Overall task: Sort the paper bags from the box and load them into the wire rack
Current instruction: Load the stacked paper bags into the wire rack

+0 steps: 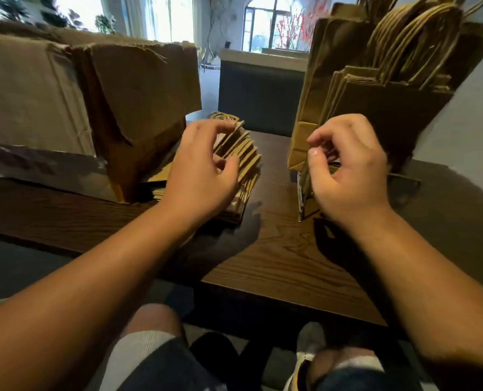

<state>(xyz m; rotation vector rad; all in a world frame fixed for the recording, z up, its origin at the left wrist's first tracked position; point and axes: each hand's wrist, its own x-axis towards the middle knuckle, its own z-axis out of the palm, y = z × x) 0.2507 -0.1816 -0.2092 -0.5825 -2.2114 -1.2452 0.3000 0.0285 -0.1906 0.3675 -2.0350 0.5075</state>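
My left hand (pixel 203 167) curls onto the fanned stack of bags (pixel 241 153) beside the box (pixel 88 108); best to peel off one clean edge. My right hand (pixel 347 170) hangs curled and empty at the rack (pixel 302 198), already holding upright bags (pixel 375 108). There's a bare strip of table (pixel 277 249) between them for crossing, and the table edge is close.

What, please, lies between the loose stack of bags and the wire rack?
In the head view, only bare table lies between stack of bags and wire rack.
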